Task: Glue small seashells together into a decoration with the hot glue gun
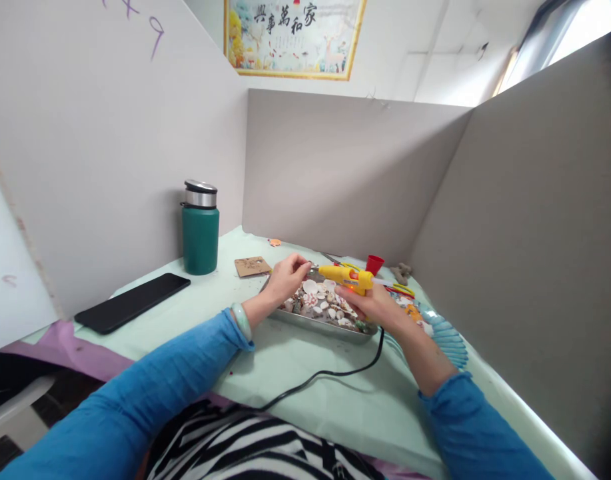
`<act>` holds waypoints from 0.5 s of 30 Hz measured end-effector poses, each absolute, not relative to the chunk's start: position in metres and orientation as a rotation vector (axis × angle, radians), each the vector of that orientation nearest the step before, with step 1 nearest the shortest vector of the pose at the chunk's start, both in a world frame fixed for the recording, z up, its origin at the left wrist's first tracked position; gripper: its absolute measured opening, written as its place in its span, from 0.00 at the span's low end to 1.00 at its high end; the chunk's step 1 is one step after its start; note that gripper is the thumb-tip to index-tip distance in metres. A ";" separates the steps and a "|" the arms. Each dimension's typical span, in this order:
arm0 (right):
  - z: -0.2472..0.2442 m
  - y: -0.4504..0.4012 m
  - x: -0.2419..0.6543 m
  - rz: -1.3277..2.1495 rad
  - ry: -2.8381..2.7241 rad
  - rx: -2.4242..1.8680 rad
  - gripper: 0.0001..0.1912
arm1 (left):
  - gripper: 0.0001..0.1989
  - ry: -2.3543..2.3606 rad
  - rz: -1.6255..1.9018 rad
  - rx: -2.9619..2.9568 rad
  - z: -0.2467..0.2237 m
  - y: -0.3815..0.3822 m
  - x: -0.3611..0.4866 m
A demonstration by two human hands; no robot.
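A yellow hot glue gun (346, 275) is gripped in my right hand (368, 303), its nozzle pointing left. My left hand (288, 277) is closed in a pinch close to the nozzle tip; whatever sits between the fingertips is too small to make out. Beneath both hands lies a metal tray (325, 328) filled with seashells (312, 300) of white and brown tones. From the glue gun a black cord (330, 373) runs down over the table toward my lap.
A green bottle (200, 240) and a black phone (135, 303) are on the left. A brown cardboard square (252, 267) lies behind the tray. To the right are a red cup (374, 264), scissors (400, 290) and a blue ribbed dish (446, 337). Grey partitions (345, 173) enclose the table.
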State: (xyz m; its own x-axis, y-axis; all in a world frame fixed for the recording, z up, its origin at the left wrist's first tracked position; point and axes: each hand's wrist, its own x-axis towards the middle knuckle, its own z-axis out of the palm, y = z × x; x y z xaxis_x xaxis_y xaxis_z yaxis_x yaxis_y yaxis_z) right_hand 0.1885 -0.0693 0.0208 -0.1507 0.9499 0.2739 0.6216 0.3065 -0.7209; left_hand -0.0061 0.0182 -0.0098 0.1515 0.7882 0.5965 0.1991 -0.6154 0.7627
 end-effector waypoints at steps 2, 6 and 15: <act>0.021 -0.070 0.189 0.593 -1.860 -1.397 0.23 | 0.10 0.948 1.492 1.928 -0.010 0.019 -0.006; 0.022 -0.071 0.188 0.598 -1.852 -1.406 0.24 | 0.09 0.970 1.497 1.936 -0.010 0.020 -0.007; 0.021 -0.070 0.189 0.607 -1.842 -1.403 0.23 | 0.10 0.981 1.503 1.943 -0.009 0.018 -0.006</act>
State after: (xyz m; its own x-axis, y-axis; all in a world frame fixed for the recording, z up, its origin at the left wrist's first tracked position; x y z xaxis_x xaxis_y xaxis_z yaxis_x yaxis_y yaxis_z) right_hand 0.1890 -0.0696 0.0211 -0.1380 0.9542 0.2656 0.6092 0.2932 -0.7368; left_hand -0.0062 0.0177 -0.0094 0.1349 0.7828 0.6074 0.2409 -0.6206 0.7462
